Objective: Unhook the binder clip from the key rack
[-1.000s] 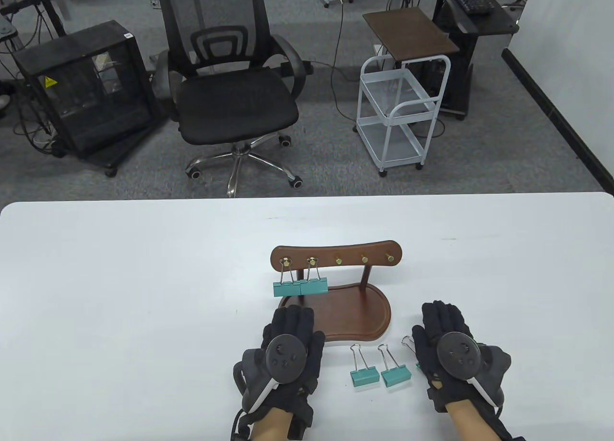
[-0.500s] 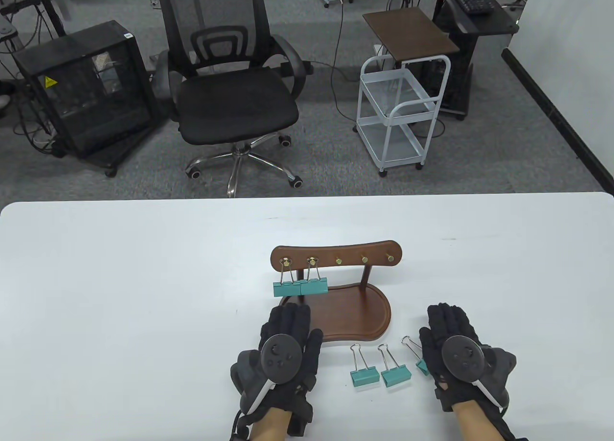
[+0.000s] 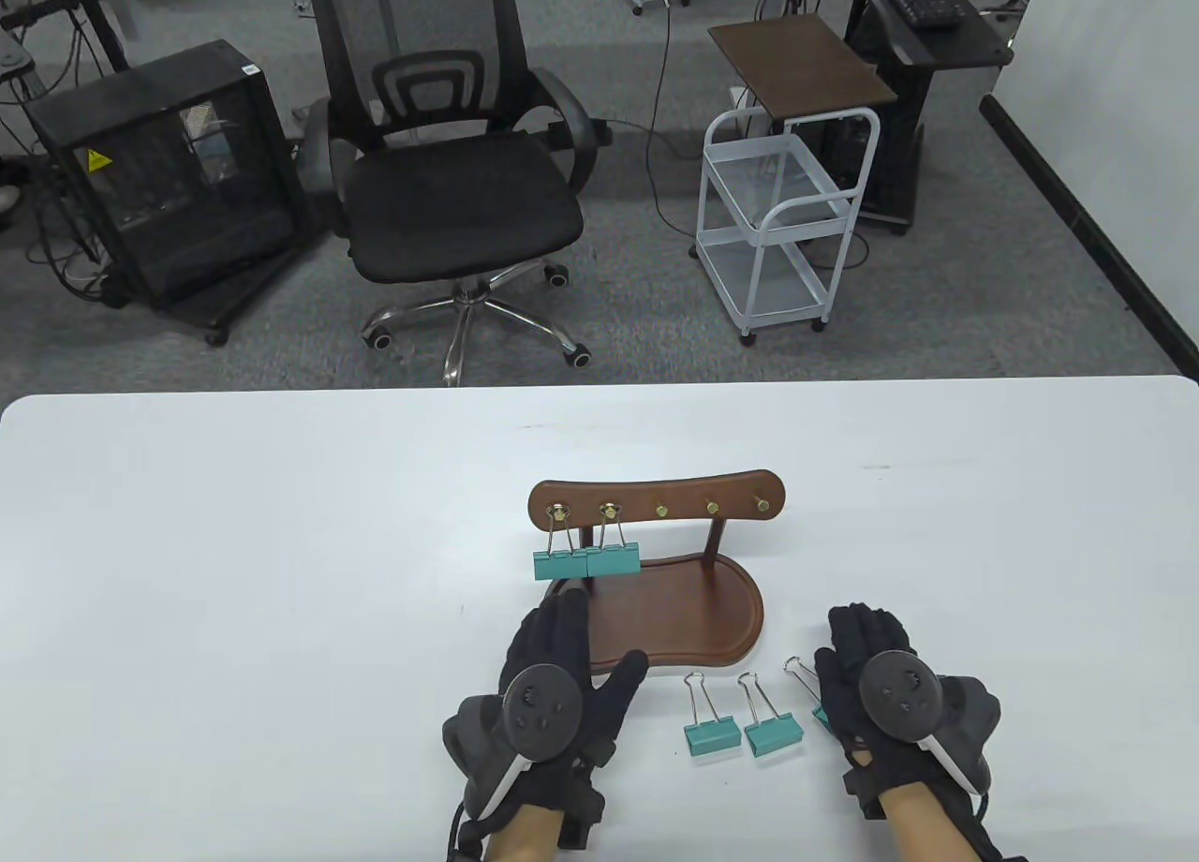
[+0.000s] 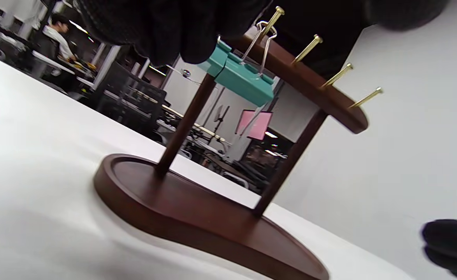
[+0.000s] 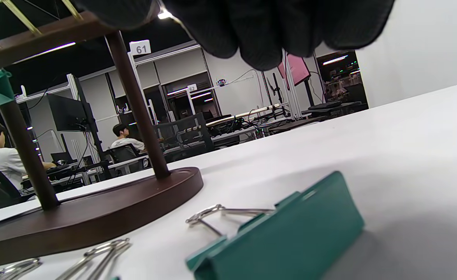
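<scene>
The dark wooden key rack (image 3: 656, 504) stands mid-table on its base (image 3: 693, 618), with five brass hooks. Two teal binder clips hang side by side on the two left hooks (image 3: 560, 562) (image 3: 614, 558); the nearer clip also shows in the left wrist view (image 4: 244, 79). My left hand (image 3: 569, 654) lies open over the base's front left, just below the hanging clips, thumb spread right, holding nothing. My right hand (image 3: 866, 651) hovers open to the right of the base, over a loose teal clip (image 5: 290, 237) lying on the table.
Two more teal clips (image 3: 712, 735) (image 3: 774, 735) lie on the white table (image 3: 281, 572) between my hands, in front of the base. The three right hooks (image 3: 712, 506) are bare. An office chair (image 3: 450, 197) and a white cart (image 3: 777, 215) stand beyond the far edge.
My left hand has drawn slightly back and left, and its thumb has spread out to the right. My right hand has shifted a little back, uncovering the third clip's wire handle.
</scene>
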Demonstrator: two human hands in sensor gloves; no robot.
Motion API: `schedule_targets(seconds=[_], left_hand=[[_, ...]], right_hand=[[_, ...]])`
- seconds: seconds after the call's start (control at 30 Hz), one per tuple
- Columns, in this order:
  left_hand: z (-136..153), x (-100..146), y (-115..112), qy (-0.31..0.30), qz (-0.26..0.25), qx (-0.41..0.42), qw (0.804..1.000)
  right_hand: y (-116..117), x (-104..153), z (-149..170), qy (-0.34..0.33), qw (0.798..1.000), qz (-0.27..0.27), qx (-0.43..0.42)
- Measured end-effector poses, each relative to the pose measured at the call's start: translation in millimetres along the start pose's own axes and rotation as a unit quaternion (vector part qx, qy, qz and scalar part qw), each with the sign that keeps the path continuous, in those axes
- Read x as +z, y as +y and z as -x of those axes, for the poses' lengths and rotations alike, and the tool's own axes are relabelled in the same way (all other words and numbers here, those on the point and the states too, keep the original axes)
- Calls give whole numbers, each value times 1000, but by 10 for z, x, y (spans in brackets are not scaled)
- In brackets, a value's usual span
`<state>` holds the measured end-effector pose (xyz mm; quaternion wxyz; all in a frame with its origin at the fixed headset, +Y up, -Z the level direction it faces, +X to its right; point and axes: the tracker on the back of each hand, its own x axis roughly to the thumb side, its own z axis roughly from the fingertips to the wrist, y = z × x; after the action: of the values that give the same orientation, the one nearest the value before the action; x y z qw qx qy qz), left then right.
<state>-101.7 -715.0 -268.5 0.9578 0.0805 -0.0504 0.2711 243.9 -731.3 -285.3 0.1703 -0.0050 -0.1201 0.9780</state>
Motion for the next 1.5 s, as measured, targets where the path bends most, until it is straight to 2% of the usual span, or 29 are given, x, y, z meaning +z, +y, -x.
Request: schedule_targets(seconds=[0.17, 0.23, 0.3, 0.5, 0.57, 0.63, 0.73, 0.87, 1.0, 1.37, 1.5], left_hand=[[144, -12, 154, -3, -52, 45, 998], [201, -45, 203, 20, -74, 75, 994], [259, -99, 214, 47, -75, 116, 989], [409, -250, 212, 97, -67, 152, 981], [477, -325, 195, 125, -55, 192, 972], [543, -382, 148, 142, -20, 245, 959], [642, -453, 84, 140, -44, 324, 935], [738, -522, 31, 141, -14, 376, 916], [785, -556, -17, 101, 25, 368, 924], [785, -619, -92, 109, 36, 373, 921], [742, -679, -117, 107, 80, 363, 922]], right_hand=[[22, -15, -26, -3, 1000, -7, -17], [26, -22, -39, -6, 1000, -9, -19], [27, -22, -43, -8, 1000, -10, -18], [4, -7, 1, -4, 1000, -8, -25], [-8, 0, 35, 4, 999, -5, -32], [-26, 13, 59, 7, 999, 4, -40], [-51, 29, 72, 10, 999, 6, -50], [-50, 26, 71, 12, 999, 5, -52], [-57, 27, 63, 15, 999, 5, -48], [-62, 28, 64, 20, 999, 3, -44], [-64, 29, 73, 23, 999, 3, -44]])
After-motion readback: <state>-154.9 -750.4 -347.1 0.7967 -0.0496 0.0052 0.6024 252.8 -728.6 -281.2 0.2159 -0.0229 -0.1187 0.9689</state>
